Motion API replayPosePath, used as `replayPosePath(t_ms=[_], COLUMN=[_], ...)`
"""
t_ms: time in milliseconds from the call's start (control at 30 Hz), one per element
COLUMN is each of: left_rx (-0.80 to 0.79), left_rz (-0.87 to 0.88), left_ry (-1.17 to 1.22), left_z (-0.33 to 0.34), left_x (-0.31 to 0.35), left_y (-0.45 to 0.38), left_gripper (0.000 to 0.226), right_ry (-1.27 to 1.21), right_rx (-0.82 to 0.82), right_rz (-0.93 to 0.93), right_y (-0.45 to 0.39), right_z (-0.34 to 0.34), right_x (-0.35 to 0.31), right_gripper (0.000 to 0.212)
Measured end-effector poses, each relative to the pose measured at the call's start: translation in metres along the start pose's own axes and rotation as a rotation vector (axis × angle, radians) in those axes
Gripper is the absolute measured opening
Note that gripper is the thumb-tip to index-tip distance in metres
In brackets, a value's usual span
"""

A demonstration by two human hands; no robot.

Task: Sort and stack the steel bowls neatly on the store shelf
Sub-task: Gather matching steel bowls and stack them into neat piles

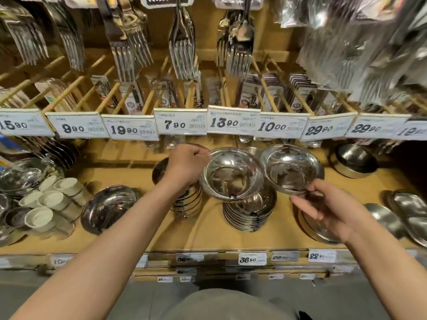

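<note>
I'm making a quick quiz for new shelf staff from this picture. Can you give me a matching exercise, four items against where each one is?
Items:
1. left-hand bowl
2. right-hand bowl
3. white cups
4. forks

Places:
A. hanging above the price tags
B. lying at the shelf's left end
C. held over the stack of bowls
D. pinched at its near rim

Pairs: 1-C, 2-D, 3-B, 4-A

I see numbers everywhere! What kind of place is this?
Likely a shop's kitchenware aisle: price tags line the shelf edge, packaged forks hang above, and stacked steel bowls sit for sale.
</note>
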State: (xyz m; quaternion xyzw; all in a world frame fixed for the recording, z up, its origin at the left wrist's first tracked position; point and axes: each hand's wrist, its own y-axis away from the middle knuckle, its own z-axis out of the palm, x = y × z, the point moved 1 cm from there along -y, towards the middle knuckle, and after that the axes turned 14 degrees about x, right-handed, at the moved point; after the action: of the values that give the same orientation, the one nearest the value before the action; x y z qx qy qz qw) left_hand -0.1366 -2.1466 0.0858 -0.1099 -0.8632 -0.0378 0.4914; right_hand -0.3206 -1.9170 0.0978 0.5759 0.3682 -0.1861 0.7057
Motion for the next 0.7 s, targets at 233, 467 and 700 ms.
replayPosePath(t_ms=[233, 467, 700], left_rx=[-0.052, 0.012, 0.093], left_rz=[0.095, 0.101, 0.034], left_ry=[-0.08, -0.261, -0.3], left_z=[0.056, 0.089, 0.103], left_x=[0.004, -0.008, -0.011], left_y=[0.017, 0.02, 0.026], left_gripper=[0.024, 0.025, 0.022], right_ry=[0.037, 0.006, 0.059], right_rx=[0.116, 0.076, -0.056], right_rz=[-0.021, -0.008, 0.028], right_y=[-0.027, -0.04, -0.041], right_z=[-0.043, -0.047, -0.017], right_x=[-0.002, -0.002, 0.001], right_gripper=[0.014, 0.004, 0.008])
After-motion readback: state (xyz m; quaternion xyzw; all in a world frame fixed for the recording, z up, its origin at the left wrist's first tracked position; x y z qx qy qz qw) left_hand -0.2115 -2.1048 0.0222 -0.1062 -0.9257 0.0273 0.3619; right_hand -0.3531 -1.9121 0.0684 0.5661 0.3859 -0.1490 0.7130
